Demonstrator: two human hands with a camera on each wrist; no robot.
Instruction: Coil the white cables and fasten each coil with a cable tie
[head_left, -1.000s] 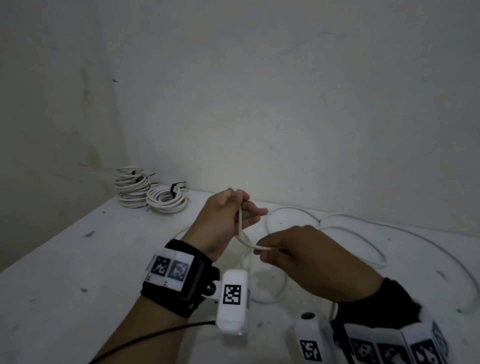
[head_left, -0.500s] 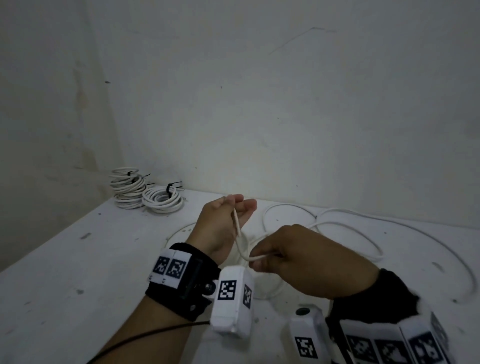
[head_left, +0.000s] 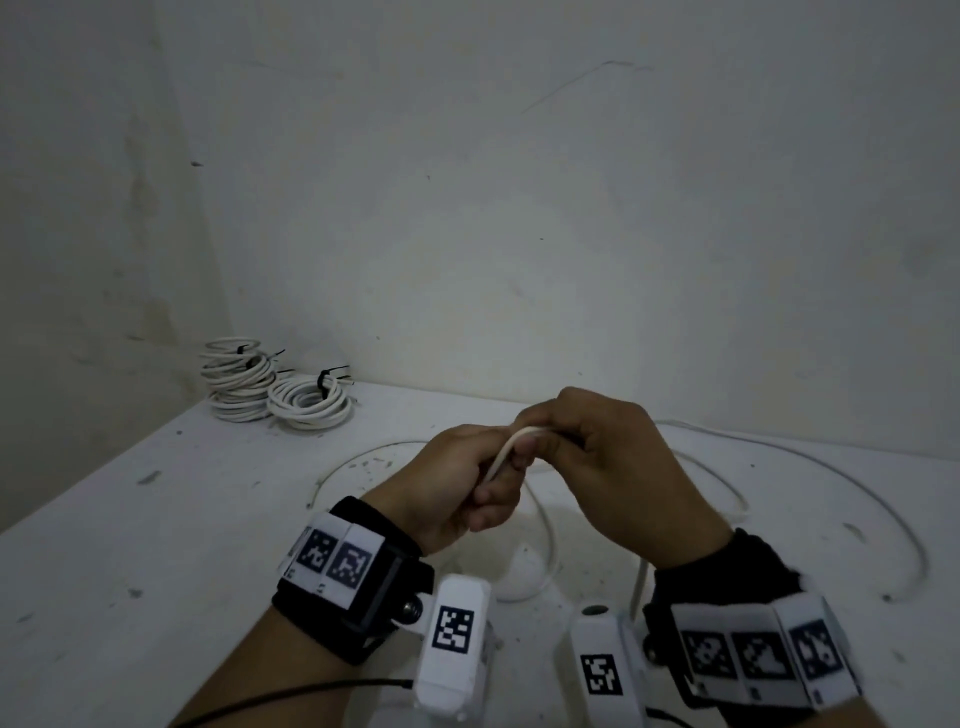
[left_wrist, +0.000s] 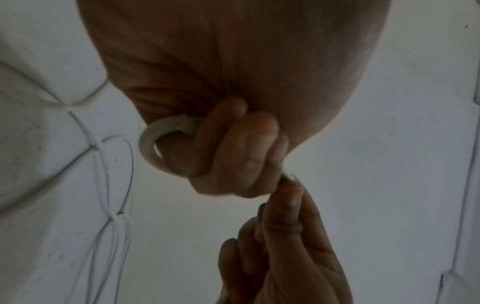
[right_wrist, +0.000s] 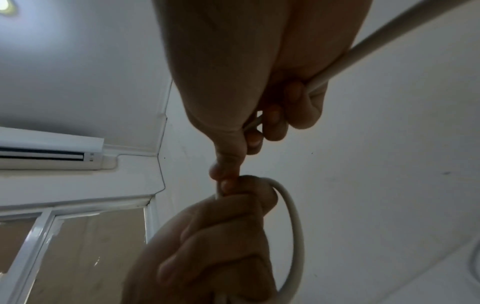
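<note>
A long white cable (head_left: 727, 467) lies in loose loops on the white table (head_left: 130, 545). Both hands meet above the table's middle. My left hand (head_left: 488, 488) has its fingers curled round a small loop of this cable (left_wrist: 148, 144). My right hand (head_left: 550, 441) pinches the cable (right_wrist: 389, 37) between thumb and finger right against the left fist, and the strand runs back through its palm. In the right wrist view the loop (right_wrist: 293, 216) arcs round the left hand (right_wrist: 221, 236). The cable's end is hidden inside the hands.
Two finished white coils (head_left: 234, 379) (head_left: 309, 402) with black ties sit at the table's back left corner by the wall. Loose cable sweeps far out to the right (head_left: 909, 545) and under my wrists. A table edge runs down the left side.
The hands have closed together. The left hand's fingers, open half a second ago, now curl round the cable, and the right hand has brought its strand up against the left fist.
</note>
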